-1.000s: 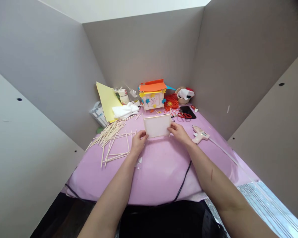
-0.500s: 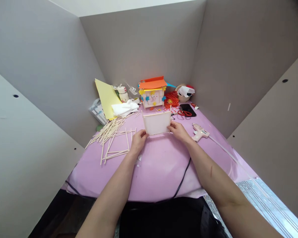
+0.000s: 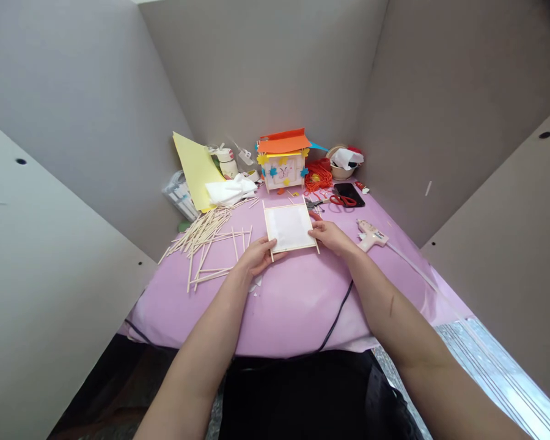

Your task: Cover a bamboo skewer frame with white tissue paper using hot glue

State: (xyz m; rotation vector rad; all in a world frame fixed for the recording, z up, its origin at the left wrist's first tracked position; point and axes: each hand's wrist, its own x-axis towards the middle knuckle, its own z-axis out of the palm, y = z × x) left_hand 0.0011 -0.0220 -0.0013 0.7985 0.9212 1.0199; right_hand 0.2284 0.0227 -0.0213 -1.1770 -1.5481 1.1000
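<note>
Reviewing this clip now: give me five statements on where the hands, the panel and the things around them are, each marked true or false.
1. The left hand and the right hand hold the white panel at opposite sides. True.
2. The glue gun lies left of the panel. False: it lies to the right, beyond the right hand.
3. The small model house has an orange roof. True.
4. The white cloth is draped over that roof. False: it lies left of the house, by the yellow sheet.
5. Loose wooden sticks lie in a heap left of the panel. True.
</note>
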